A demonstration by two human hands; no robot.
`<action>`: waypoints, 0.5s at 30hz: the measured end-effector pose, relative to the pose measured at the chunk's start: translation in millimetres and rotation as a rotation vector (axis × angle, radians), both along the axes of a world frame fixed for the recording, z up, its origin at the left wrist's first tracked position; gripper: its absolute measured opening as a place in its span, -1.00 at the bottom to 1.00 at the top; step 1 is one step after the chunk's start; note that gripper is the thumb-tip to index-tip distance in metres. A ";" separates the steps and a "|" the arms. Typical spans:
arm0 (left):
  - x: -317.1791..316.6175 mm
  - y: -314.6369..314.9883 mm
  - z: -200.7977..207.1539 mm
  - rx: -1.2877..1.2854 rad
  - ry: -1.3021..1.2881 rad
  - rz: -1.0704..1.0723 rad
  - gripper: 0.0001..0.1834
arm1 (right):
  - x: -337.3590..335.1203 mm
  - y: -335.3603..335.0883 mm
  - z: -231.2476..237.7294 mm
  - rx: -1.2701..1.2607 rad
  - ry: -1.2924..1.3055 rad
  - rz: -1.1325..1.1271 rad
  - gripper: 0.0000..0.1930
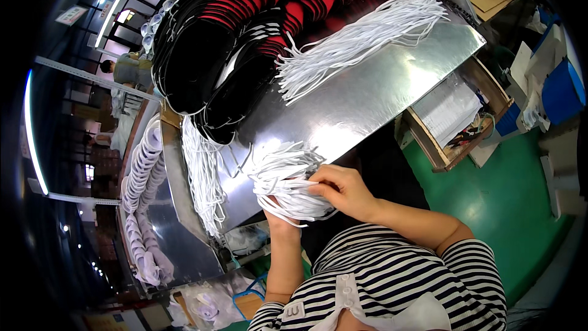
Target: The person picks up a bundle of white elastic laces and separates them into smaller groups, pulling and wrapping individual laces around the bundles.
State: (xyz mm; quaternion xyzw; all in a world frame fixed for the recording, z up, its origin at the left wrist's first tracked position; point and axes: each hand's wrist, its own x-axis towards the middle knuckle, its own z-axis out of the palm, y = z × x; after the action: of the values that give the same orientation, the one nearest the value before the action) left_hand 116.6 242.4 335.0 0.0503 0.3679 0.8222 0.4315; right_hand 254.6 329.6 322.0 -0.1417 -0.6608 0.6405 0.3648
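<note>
A thick bundle of white shoelaces (285,175) rests in my left hand (278,217), at the near edge of the metal table. The laces drape over that hand and hide most of its fingers. My right hand (346,191) pinches some of the laces at the bundle's right side, thumb and forefinger together. Left of the bundle, more white laces (205,178) hang down over the table's edge. A long sheaf of white laces (361,43) lies farther back on the table.
Stacked black, red and white shoe uppers (202,55) fill the table's (367,98) back left. An open wooden drawer (447,116) juts out at the right, holding papers and small tools. Rows of white curved pieces (144,178) line a lower shelf at left. Blue bins (560,92) stand far right.
</note>
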 end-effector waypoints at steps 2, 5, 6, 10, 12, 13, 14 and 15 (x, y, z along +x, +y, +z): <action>-4.2 -2.2 -0.2 0.008 0.008 -0.008 -0.59 | -0.8 6.7 3.4 0.005 0.064 -0.018 -0.92; -4.2 -5.3 0.5 -0.020 0.031 0.002 -0.59 | 7.6 11.5 7.6 -0.164 0.075 0.042 -0.90; -1.8 -4.5 0.8 -0.075 0.085 0.062 -0.61 | 15.0 12.5 13.0 -0.329 0.025 0.130 -0.90; -6.5 -11.7 -10.0 0.008 0.126 -0.050 -0.62 | 17.2 24.6 3.1 -0.434 0.019 0.152 -0.84; 7.2 -4.8 7.2 -0.038 0.095 -0.008 -0.63 | 3.7 26.8 -0.1 -0.218 0.044 0.020 -0.72; 10.1 -3.5 11.1 -0.014 0.022 0.006 -0.64 | 2.9 27.3 6.7 -0.140 -0.030 0.038 -0.73; -0.5 -12.3 -2.9 0.140 0.025 -0.161 -0.62 | -1.9 27.1 12.8 -0.118 -0.038 0.067 -0.76; 4.3 -10.3 1.3 0.078 0.064 -0.120 -0.62 | -4.9 27.9 16.2 -0.097 -0.046 0.094 -0.79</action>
State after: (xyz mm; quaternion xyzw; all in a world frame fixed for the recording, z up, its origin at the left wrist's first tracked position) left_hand 120.9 232.1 336.3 0.1151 0.3457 0.8065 0.4657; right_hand 249.7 357.5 338.2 -0.1425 -0.6431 0.6847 0.3118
